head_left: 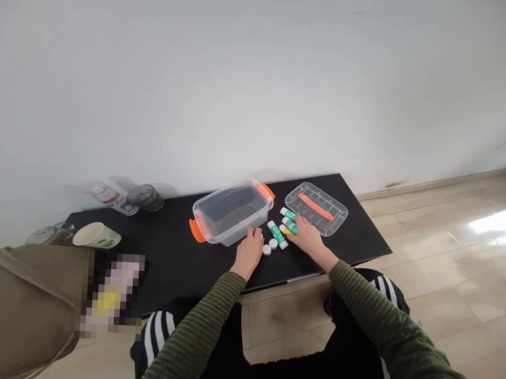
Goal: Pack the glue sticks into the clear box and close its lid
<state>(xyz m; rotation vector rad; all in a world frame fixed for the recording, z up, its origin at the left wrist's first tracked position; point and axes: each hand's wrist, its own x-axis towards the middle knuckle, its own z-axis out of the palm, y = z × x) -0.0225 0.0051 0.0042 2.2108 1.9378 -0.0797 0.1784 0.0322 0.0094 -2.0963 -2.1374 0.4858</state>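
Note:
My left hand [248,252] is on the black table, in front of the clear plastic box [229,237]. Its fingers curl around a small white round piece, mostly hidden by them. Two more white round pieces [270,247] stand just right of this hand. A green-and-white glue stick [278,235] lies between my two hands. My right hand [312,239] reaches over a group of similar glue sticks [288,214], one with a yellow part, and its fingers close on them; their right ends are covered.
A clear lid [337,210] with an orange handle lies behind my right hand. The box has orange clips. To the left are a dark glass [145,198], a white bottle [110,196], a paper cup [97,235] and a glass mug [49,234]. A brown bag-like item [26,308] is at lower left.

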